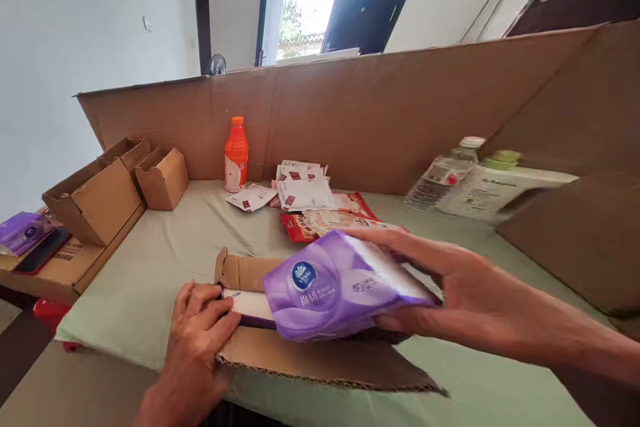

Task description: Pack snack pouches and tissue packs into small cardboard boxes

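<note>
My right hand (440, 287) is closed round a purple pack of tissues (320, 293), thumb on top and fingers beneath. The pack is tilted above an open cardboard box (325, 357) and covers part of its inside. My left hand (200, 333) grips the left end of that box, its fingers bent over the edge. Inside, by those fingertips, lies a white and dark purple item (253, 305), mostly hidden by the pack. Just behind the raised pack, red snack packets (300, 225) lie on the cloth.
An orange bottle (237, 153) stands near the cardboard back wall (400, 100), beside white sachets (305, 190). A clear bottle (445, 173) and a white tube (500, 190) lean at right. Small cardboard boxes (110, 200), a phone (43, 250) and another purple pack (23, 233) are at left.
</note>
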A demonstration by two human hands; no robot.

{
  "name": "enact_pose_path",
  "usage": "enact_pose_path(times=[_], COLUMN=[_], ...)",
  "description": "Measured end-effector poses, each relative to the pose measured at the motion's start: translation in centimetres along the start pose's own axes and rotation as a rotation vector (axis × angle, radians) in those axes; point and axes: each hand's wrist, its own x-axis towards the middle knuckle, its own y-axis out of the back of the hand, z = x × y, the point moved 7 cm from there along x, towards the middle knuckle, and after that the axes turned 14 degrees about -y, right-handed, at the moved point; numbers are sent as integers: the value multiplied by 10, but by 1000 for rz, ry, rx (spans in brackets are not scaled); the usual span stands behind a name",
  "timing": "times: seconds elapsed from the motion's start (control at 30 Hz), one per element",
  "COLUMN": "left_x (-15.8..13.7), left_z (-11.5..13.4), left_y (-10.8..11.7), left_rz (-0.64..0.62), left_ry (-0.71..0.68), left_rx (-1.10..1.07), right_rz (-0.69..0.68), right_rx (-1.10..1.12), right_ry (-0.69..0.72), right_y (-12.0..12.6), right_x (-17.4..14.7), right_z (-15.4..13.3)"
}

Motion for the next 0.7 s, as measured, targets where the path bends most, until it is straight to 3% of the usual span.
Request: enact_pose_path(times=[0.2,0.43,0.63,0.7], left_x=[-2,2,5,3], left_z=[-10,-12,-11,-10], left_y=[1,1,0,0], left_rz=[-26,-51,-54,-53], left_ry=[-15,3,-12,-13], left_rx=[-31,-65,-77,-79], right_rz=[34,-113,-267,-198], right_rx=[26,31,-69,-115], right_ry=[-34,-23,-140,-106], right_y=[9,1,-13,-15], right_x=[3,-4,10,17], right_z=[-1,9,-4,-13])
